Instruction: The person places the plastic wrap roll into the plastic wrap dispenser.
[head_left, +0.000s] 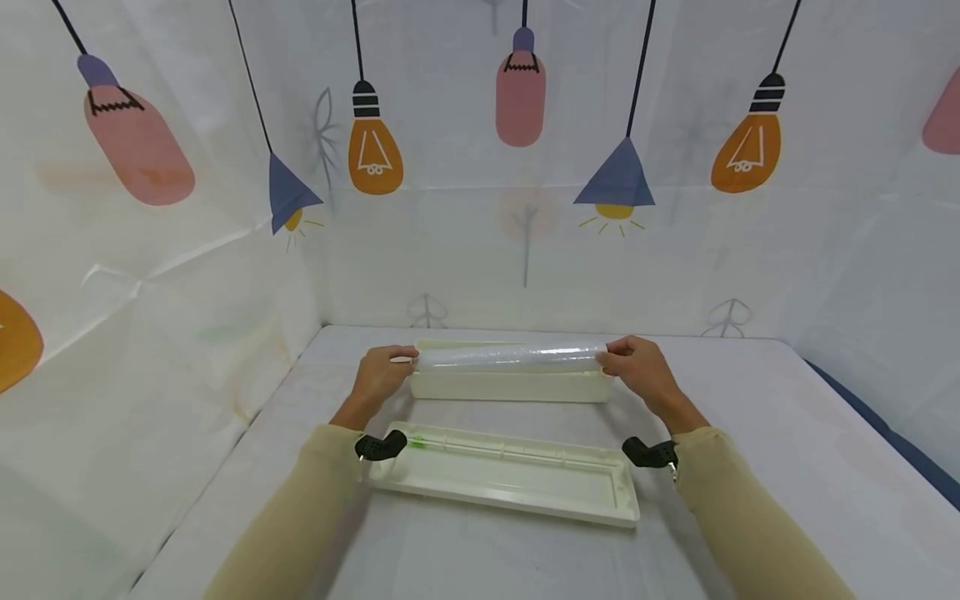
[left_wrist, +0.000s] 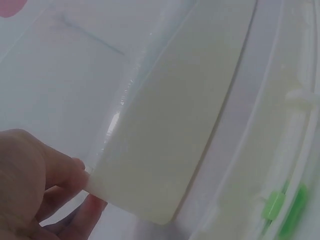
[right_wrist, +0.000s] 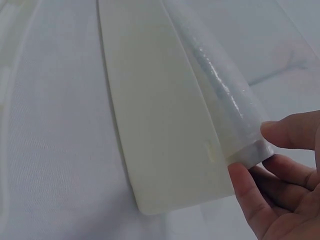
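A roll of cling film lies lengthwise over the open top of a long cream dispenser box. At its right end, my right hand pinches the roll between thumb and fingers, and that end sits raised above the box rim. My left hand has its thumb and fingers curled at the left end of the roll, right at the box's corner; in the left wrist view the fingertips partly hide that end. Nearer to me lies the box's lid, inner side up, with a green slide cutter on its rail.
All this stands on a white-covered table. White sheeting printed with lamps hangs behind and on the sides. Dark straps with small devices sit on both wrists, over the lid's ends in the head view.
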